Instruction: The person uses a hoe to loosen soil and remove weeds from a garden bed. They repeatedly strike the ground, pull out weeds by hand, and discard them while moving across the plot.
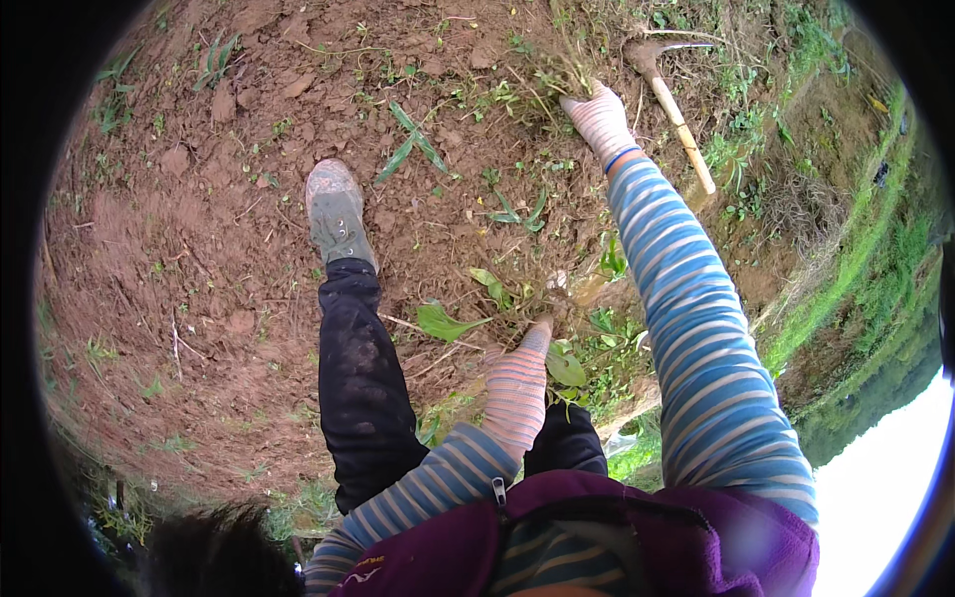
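My left hand (516, 392), in a striped knitted work glove, is closed around a clump of uprooted weeds (515, 306) with broad green leaves and tangled stems. It is low and close to my body, above the knee of my bent leg. Farther out, my right hand (600, 127), in a matching glove, grips a bunch of thin dry and green weeds (556, 83) at ground level. Its fingertips are partly hidden by the stems. Just right of that hand lies a pick-like hand hoe (683, 123) with a pale wooden handle and a curved metal head.
Reddish-brown bare soil (231, 179) with clods spreads to the left. My shoe (339, 209) is planted on it. Loose grass blades (410, 142) lie between the shoe and my right hand. A grassy bank (858, 291) curves along the right.
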Demonstrator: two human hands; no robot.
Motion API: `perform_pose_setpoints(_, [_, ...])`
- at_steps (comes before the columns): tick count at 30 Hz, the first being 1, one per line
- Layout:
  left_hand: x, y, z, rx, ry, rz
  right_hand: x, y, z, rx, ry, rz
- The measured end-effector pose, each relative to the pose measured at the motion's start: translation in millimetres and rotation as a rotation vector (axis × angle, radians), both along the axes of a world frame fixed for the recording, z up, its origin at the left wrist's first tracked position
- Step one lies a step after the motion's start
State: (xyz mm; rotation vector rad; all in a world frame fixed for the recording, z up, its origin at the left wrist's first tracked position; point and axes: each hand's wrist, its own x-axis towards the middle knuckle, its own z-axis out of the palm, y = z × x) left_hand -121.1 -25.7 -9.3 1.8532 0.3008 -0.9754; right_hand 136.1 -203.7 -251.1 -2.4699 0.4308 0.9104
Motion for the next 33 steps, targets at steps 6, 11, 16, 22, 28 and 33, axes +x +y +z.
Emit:
perform_pose_setpoints(6, [7.2,-7.8,-1.8,-0.002,-0.065,0.212,7.1,30.3,28.6,-0.237,-0.117,0.499])
perform_pose_setpoints(11, [-3.1,-5.8,-8.2,0.058,-0.027,0.05,11.3,129.6,3.1,-0.079,-0.365,0.794])
perform_pose_setpoints(16, [-11.6,-0.8,-14.1,0.144,-0.201,0.014,50.7,178.5,-1.3,-0.145,-0.098,0.472])
perform_pose_setpoints(22, [-2.3,-4.9,-7.9,-0.392,0.181,0.682,98.4,143.5,23.0,0.437,-0.089,0.144])
perform_pose_setpoints(28, [-1.6,-9.3,-13.2,-0.725,0.233,0.968,127.9,143.1,38.7,0.18,-0.033,0.49])
perform_pose_setpoints(33, [-6.3,-5.8,-16.9,-0.39,0.183,0.603,149.9,180.1,56.3,-0.328,-0.321,0.868])
